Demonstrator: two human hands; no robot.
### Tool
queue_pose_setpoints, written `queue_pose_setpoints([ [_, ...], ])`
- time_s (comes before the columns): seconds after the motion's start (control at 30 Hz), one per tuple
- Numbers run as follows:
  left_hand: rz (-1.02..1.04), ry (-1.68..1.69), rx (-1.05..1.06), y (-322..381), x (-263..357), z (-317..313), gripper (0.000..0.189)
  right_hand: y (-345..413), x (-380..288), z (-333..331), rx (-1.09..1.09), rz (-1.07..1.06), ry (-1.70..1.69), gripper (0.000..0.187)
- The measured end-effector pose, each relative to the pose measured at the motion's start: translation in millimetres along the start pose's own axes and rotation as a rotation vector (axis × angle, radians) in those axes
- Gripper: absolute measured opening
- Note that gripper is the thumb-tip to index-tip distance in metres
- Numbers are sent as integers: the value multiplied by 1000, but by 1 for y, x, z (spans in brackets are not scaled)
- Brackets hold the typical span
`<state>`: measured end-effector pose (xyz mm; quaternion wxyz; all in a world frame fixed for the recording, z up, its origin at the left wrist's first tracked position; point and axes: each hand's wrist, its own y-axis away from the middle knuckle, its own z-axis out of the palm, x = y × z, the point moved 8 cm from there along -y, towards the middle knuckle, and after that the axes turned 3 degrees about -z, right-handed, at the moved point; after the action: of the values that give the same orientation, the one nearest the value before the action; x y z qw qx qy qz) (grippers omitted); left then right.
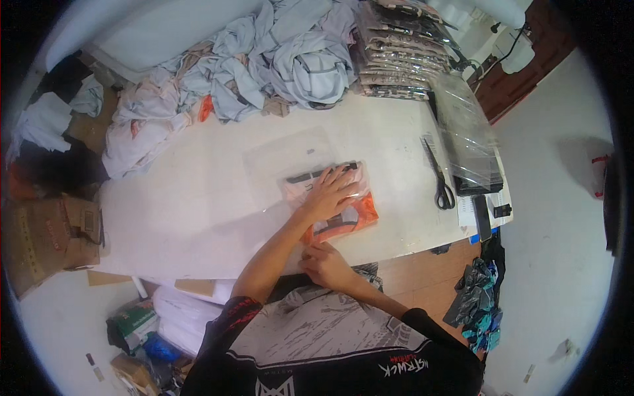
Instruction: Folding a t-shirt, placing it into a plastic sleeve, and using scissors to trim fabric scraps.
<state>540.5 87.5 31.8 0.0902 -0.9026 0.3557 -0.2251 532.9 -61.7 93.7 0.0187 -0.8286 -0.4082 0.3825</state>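
A folded orange, pale and black garment (365, 208) lies near the table's front edge, with shiny clear plastic over part of it. My left hand (331, 194) presses flat on top, fingers spread. At the near left corner my right hand (324, 265) has its fingers curled together and appears to pinch the garment's edge; the fingertips are partly hidden. Beyond the garment, a flat clear plastic bag (282, 151) rests on the table, its near end reaching the garment.
Crumpled pale clothes (233, 74) line the back of the white table (188, 213). Bagged garments (401, 59) stand stacked at the back right. Black-handled scissors (438, 178), a pile of clear bags (468, 133) and a dark phone (481, 218) lie right. A cardboard box (54, 242) stands left.
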Motion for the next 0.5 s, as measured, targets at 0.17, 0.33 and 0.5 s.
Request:
queue_pose_setpoints([
  [0.17,3,22,30,4,-3,-11,47,-7,-5,-13,42,-35,-19,13],
  [0.33,-168,94,334,-4,-22,-126,47,-26,7,-46,314,10,14,10],
  [0.5,-466,398,960,79,-51,-294,42,-61,45,-97,578,362,-619,15],
])
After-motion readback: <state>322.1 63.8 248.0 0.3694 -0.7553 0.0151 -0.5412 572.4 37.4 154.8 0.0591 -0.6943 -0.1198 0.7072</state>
